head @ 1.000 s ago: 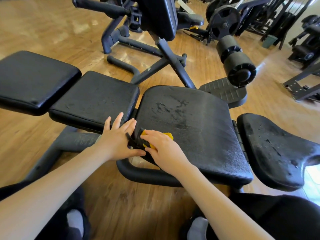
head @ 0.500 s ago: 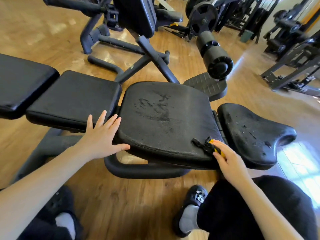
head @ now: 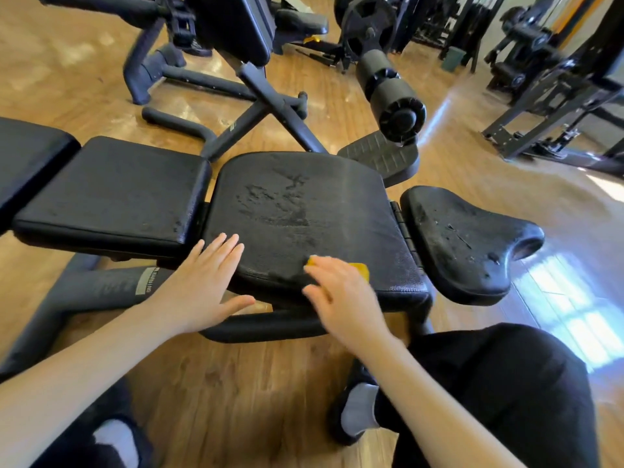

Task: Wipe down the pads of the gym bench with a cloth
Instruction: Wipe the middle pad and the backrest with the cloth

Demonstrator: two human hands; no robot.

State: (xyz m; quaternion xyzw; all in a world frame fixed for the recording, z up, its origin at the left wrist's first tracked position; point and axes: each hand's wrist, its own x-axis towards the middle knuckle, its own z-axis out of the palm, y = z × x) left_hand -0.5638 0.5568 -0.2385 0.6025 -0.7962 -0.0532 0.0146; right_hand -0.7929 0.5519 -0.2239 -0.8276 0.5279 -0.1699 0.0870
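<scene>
The black gym bench runs across the view in separate pads. Its wide middle pad (head: 304, 211) shows damp streaks. My right hand (head: 341, 295) presses a yellow cloth (head: 360, 269) onto this pad's near edge; only a small corner of the cloth shows past my fingers. My left hand (head: 206, 282) lies flat with fingers spread on the pad's near left corner, thumb over the edge. A narrower pad (head: 111, 194) lies to the left, and another pad (head: 27, 153) beyond it. The contoured seat pad (head: 462, 238) at the right carries dark wet specks.
A curved black frame tube (head: 256, 327) runs under the middle pad. A foam roller (head: 391, 89) and a ribbed footplate (head: 381, 157) stand behind the bench. Other gym machines (head: 557, 79) fill the back right. My knee in black trousers (head: 499, 383) is at the lower right.
My right hand slid the cloth from the pad's left corner to its right edge, then back towards the middle of the near edge. My left hand shifted slightly onto the pad's corner.
</scene>
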